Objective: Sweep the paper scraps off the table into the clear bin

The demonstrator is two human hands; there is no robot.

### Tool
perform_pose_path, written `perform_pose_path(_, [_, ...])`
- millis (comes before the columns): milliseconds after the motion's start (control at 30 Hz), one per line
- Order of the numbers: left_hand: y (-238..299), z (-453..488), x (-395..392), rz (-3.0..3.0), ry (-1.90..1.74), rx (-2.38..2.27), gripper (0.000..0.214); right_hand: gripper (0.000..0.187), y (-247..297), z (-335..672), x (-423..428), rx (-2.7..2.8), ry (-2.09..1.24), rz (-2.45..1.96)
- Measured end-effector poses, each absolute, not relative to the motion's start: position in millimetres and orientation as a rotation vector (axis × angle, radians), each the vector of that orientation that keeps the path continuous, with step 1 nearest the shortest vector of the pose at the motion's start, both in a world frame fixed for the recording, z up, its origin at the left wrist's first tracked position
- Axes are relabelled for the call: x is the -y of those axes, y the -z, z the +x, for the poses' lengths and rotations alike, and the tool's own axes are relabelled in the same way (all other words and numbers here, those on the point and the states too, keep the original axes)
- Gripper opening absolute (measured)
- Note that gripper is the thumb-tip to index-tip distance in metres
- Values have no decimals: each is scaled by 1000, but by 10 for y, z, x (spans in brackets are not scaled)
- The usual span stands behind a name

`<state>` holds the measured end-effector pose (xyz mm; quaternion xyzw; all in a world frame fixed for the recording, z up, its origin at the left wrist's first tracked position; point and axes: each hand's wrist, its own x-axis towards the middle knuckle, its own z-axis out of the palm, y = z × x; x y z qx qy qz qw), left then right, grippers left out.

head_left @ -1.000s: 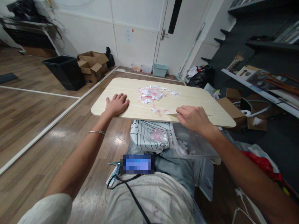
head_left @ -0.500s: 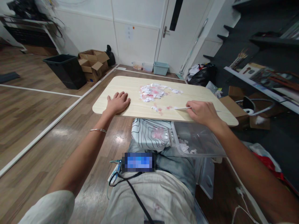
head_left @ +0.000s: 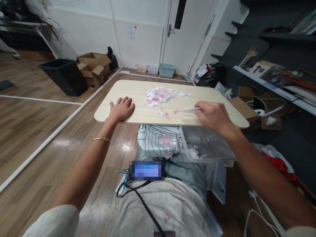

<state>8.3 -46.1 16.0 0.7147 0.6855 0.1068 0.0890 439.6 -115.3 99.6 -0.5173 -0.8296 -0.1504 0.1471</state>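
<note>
My left hand [head_left: 121, 109] lies on the left part of a pale wood-grain tabletop [head_left: 212, 95], fingers spread and nothing in them. Over the right part of the top, my right hand [head_left: 212, 114] is closed on a thin white strip [head_left: 189, 109] that sticks out to the left; its kind does not show, and most of it is hidden by the fingers. A pile of white and pinkish paper scraps [head_left: 158, 95] sits at the middle of the top. Nearer to me, a few loose scraps [head_left: 161, 113] lie left of the strip's tip.
Under the tabletop's near edge, a clear plastic bin [head_left: 209, 144] with paper scraps inside rests by my lap, next to a white cloth with black lines [head_left: 155, 141]. A black trash bin [head_left: 64, 75] and cardboard boxes [head_left: 95, 69] stand beyond at left. Shelves line the right.
My right hand with the white strip is slightly raised, and the strip's tip sits a little farther from me. My left hand stays on the tabletop. The whole view has shifted slightly.
</note>
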Motion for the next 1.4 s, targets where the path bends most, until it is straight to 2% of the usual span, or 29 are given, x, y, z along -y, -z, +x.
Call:
perform_pose_path(133, [-151,89,462,2120,-321,-2056,78,35,-895,4177,1281,2510,439,-1385])
perform_pose_path(433, [-157,91,466,2133,-307,-2067,77,32,-964,3891,1329,2623,472,-1483])
perform_pose_path(867, [-159,88,458,2127,-328,-2055,75,33,-833,4207,1103,2470,529,-1674])
perform_pose_path(1400, [-165,90,454,2136,-250,-2084,78,34,-735,4382,878,2431,556,-1670])
